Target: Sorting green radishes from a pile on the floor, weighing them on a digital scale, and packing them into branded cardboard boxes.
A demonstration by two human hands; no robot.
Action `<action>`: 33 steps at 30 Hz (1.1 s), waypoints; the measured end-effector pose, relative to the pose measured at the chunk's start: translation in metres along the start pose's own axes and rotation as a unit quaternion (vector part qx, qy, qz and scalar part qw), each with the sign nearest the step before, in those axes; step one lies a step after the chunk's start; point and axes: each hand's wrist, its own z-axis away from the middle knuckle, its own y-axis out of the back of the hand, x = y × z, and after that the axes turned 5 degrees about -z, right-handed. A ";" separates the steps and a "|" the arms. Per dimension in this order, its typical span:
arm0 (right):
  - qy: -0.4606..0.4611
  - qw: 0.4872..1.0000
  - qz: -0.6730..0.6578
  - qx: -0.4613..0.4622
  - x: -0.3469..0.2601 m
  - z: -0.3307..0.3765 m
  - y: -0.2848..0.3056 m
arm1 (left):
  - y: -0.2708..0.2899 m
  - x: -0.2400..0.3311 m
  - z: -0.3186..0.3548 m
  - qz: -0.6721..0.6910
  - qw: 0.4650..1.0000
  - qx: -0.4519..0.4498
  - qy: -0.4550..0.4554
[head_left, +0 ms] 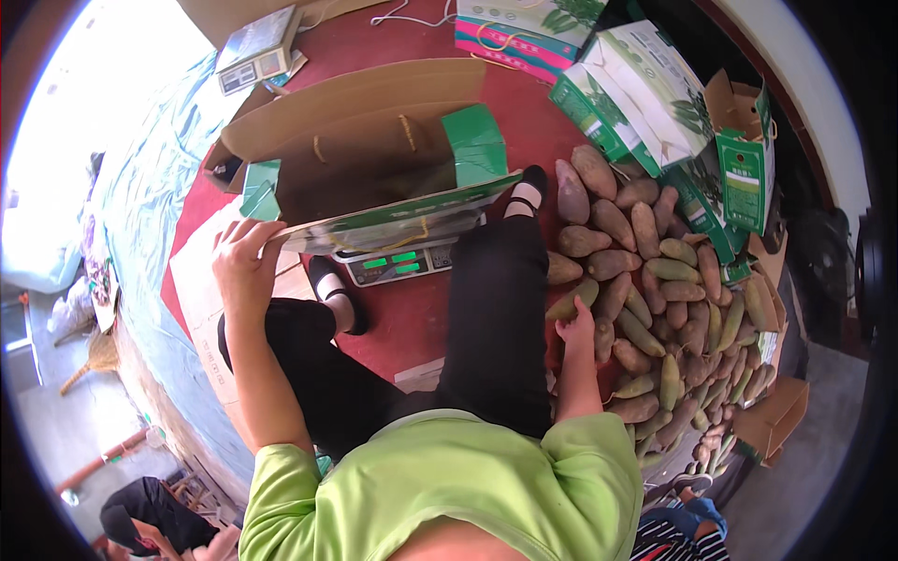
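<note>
A large cardboard carton with green end flaps and rope handles stands with its top side gaping, on a digital scale with lit green displays. My left hand is closed on the carton's near left edge, thumb and fingers pinching the board. My right hand is over the left side of a heap of long radish-like vegetables, some green, others brownish red. Its thumb and a finger are apart beside a green vegetable, apparently touching it; the other fingers are hard to make out.
Green-and-white cartons are stacked behind the heap, beside an open small carton. Another scale stands at the far left on the red surface. My feet flank the near scale. A person is at the lower left.
</note>
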 end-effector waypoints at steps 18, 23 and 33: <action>0.583 0.633 0.326 -0.392 -0.069 0.322 -0.202 | -0.004 -0.012 0.003 0.025 1.000 0.016 -0.001; 0.734 0.293 0.459 -0.405 -0.038 0.379 -0.265 | -0.005 -0.011 0.001 0.021 1.000 0.011 -0.002; 0.810 0.257 0.395 -0.348 0.070 0.361 -0.318 | -0.004 -0.005 -0.001 0.046 0.999 -0.020 0.008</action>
